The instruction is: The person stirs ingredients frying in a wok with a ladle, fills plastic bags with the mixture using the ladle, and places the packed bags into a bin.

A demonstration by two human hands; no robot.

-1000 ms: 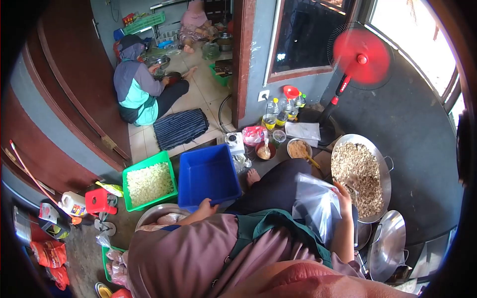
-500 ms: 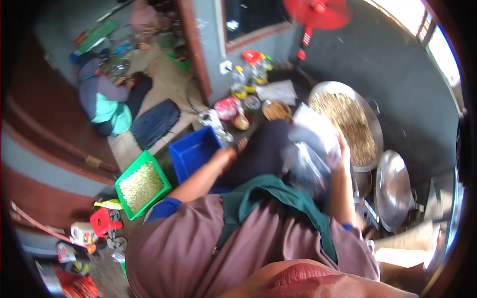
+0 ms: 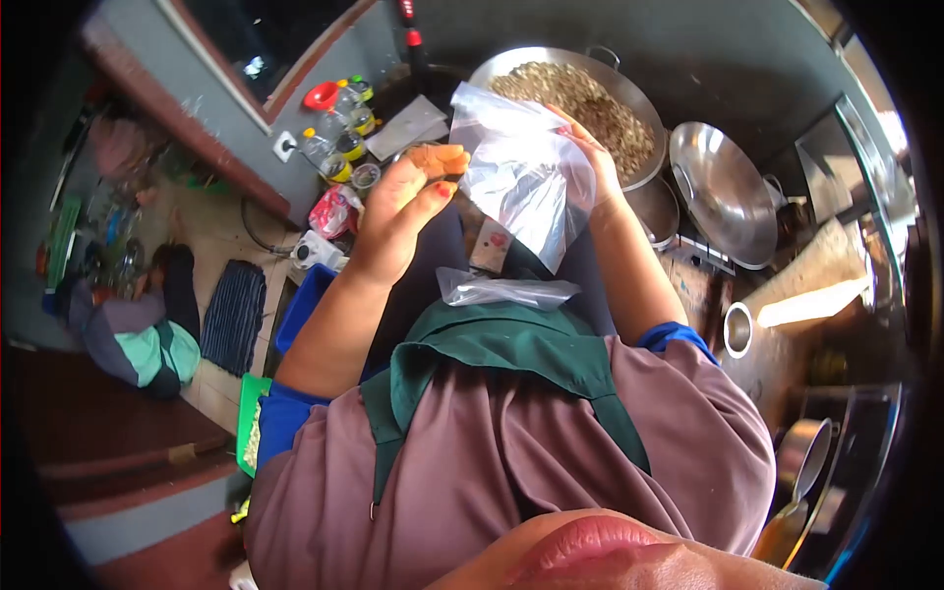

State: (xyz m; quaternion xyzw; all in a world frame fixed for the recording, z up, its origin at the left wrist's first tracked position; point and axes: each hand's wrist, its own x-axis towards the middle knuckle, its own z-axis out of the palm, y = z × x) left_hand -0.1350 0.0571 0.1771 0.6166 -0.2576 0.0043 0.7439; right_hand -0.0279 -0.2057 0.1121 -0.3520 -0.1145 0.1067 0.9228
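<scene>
My right hand (image 3: 595,162) grips a clear plastic bag (image 3: 516,172) along its far right side, holding it up over my lap. The bag's film is wrinkled and catches the light. Just left of it, my left hand (image 3: 408,202) is raised with fingers and thumb apart, pointing toward the bag. I see no object between them, and the fingertips look orange-brown. More clear plastic (image 3: 506,292) lies on my lap against the green apron (image 3: 492,344). Behind the bag stands a large metal pan (image 3: 506,64) full of brownish flakes (image 3: 600,103).
An upright wok (image 3: 723,192) leans right of the pan. Bottles (image 3: 329,152) with a red funnel (image 3: 321,95) stand by the wall. A blue bin (image 3: 305,305) and green tray (image 3: 249,423) are at my left. Another person (image 3: 138,334) sits on the floor beyond.
My left hand has risen from beside the blue bin to the bag's left side. The bag, still in my right hand, now hangs more spread out. The head view has turned.
</scene>
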